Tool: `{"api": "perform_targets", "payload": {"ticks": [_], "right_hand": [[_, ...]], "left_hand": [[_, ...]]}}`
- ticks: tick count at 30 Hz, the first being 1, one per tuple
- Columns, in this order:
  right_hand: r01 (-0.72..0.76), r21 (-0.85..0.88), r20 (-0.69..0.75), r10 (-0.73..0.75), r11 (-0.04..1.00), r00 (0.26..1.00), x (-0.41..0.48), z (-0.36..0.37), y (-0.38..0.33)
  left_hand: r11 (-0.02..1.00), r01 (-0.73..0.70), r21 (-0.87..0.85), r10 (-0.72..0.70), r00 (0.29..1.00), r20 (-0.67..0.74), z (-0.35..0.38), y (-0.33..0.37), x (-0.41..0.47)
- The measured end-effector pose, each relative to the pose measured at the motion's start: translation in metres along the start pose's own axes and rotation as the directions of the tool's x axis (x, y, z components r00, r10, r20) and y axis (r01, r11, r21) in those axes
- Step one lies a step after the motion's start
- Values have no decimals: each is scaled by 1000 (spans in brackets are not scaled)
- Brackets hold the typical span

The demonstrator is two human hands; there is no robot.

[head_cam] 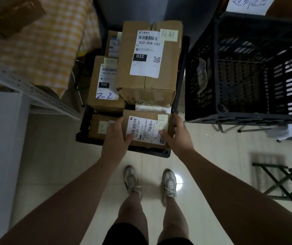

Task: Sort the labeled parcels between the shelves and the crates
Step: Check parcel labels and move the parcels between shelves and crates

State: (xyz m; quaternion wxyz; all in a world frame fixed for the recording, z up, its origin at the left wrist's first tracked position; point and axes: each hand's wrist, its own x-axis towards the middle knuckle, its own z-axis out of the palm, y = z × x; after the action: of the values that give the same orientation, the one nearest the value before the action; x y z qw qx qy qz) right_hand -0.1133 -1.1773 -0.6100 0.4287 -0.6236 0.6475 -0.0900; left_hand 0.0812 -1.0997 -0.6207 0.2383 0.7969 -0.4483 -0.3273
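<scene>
Hands (148,137) gripping small labeled parcel (147,129), sides held, over black crate (177,96)

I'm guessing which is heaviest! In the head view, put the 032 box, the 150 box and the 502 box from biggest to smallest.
1. 032 box: clearly largest.
2-3. 150 box and 502 box: look alike; the 150 box is partly hidden, the 502 box is nearer the camera, so unranked.
</scene>
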Motion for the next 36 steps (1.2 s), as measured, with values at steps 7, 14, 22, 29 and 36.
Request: {"api": "perform_targets", "payload": {"ticks": [7,14,22,29,36], "right_hand": [[75,-369,52,-60,926,997,-9,-21,-14],[298,-631,183,-235,716,955,-38,-50,-41],[539,-660,276,-498,524,822,-96,-112,-88],[684,-626,279,-712,375,645,-144,-142,-162],[819,-546,247,-900,177,360,-198,-139,-267]], "left_hand": [[868,-145,474,125,989,74,-13,18,0],[771,-188,609,180,981,75,-44,48,-28],[722,-72,688,185,978,-92,-87,129,-119],[681,69,729,271,901,-339,-146,165,-190],[580,205,788,431,744,-511,-249,191,-261]]}}
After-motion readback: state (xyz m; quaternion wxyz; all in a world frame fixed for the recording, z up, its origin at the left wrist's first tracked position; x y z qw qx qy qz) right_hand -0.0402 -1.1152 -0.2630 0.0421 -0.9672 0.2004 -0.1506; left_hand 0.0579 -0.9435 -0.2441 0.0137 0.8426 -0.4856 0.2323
